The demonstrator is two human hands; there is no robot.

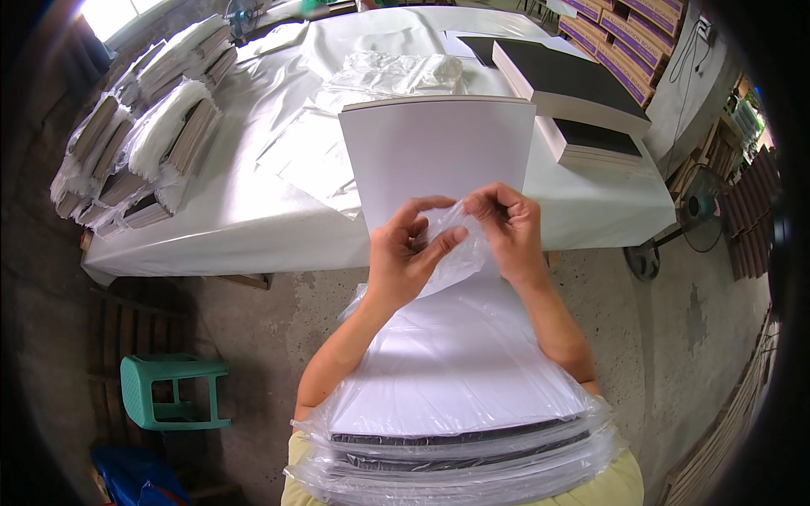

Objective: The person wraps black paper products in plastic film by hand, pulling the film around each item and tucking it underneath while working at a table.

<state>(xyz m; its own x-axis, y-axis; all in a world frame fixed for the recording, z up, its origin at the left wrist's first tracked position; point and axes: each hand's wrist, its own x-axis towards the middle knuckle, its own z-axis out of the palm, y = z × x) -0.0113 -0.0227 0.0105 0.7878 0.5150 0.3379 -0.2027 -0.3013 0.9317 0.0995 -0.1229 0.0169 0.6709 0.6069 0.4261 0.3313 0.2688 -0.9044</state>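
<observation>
A stack of white boards in clear plastic bags (456, 354) lies on my lap, dark edges showing at its near end. Beyond it a white board (439, 152) stands upright against the table's front edge. Between my hands is the crumpled mouth of a clear plastic bag (460, 261). My right hand (510, 223) pinches the film with thumb and fingers. On the other side, my left hand (409, 249) has curled fingers and thumb around the film, with the index finger reaching toward my right hand. Part of the bag is hidden behind the fingers.
A table with a white cover (211, 240) spans the front. It bears wrapped bundles (164, 135) at left, a pile of plastic bags (392, 76), and black-topped boards (582, 80) at right. A green stool (173, 392) stands lower left; a fan (700, 207) stands right.
</observation>
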